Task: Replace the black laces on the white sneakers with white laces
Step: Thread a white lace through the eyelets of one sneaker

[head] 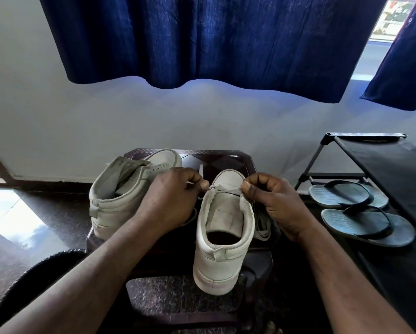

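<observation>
Two white high-top sneakers stand on a small dark stool [245,162]. The right sneaker [222,239] has its heel toward me and a white lace [226,189] stretched across its front eyelets. My left hand [170,201] pinches the lace's left end, and my right hand [272,201] pinches its right end. The left sneaker [120,198] sits beside it, partly behind my left hand, with no lace visible in it. More white lace [262,227] lies coiled on the stool under my right hand.
A black shoe rack [380,160] stands at the right with a pair of blue-grey flip-flops [361,213] on its lower shelf. A blue curtain [214,39] hangs above against the white wall. The floor is dark polished stone.
</observation>
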The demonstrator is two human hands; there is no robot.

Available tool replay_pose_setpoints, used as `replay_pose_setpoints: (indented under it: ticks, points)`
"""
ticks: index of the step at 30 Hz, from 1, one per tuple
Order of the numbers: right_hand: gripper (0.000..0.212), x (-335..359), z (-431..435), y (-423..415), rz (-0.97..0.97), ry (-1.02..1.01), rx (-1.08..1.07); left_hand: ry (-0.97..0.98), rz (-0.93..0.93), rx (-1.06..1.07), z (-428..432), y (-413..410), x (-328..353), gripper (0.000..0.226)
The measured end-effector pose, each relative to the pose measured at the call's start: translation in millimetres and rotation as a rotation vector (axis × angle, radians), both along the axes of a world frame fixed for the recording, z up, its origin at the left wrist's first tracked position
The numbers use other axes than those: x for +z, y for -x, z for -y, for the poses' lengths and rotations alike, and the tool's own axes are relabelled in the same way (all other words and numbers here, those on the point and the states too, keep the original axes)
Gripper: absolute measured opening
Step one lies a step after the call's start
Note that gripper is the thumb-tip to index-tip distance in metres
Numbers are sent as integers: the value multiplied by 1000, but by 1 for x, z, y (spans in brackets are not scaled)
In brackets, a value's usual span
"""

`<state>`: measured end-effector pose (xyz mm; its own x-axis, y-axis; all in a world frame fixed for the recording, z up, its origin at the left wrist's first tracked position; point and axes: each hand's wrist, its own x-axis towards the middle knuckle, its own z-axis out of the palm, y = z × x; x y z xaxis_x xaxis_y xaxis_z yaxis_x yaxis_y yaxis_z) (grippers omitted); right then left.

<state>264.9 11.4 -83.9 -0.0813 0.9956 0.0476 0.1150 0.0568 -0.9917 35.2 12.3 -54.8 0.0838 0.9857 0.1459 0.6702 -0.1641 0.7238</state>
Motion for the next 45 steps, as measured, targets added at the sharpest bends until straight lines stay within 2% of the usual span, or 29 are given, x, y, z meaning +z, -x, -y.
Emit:
replay_pose_setpoints:
  ticks: [4,7,16,18,21,24,27,29,33,37,42,45]
  points:
    - [16,1,0,5,-115,35,30,167,70,103,1,-5,-1,26]
    - [18,1,0,7,-115,34,19,227,15,144,0,-5,-2,26]
    - [11,0,-2,10,-117,18,-50,263,-189,176,2,-6,10,17]
    - [7,0,-3,11,-141,27,-77,260,-226,159,2,-6,9,20]
    - [4,0,-3,13,-162,39,-85,161,-249,98,3,-4,2,20]
    - [8,0,-2,12,-170,17,-67,0,-105,86,0,1,-6,8]
    - [12,0,-2,10,-160,-11,-72,31,53,25,-3,0,-11,10]
    - [10,1,-2,11,-149,-13,-64,48,115,-9,-2,-3,-12,8]
    - [13,1,-2,12,-103,-2,-57,124,200,22,-2,-8,-12,17]
    - [13,1,-2,17,-93,-20,-81,172,-10,94,-4,-5,-9,33]
    - [12,0,-2,15,-87,-56,-160,160,-257,97,0,-4,-5,28]
    - [11,2,-4,7,-81,-62,-198,61,-285,69,1,0,-9,27]
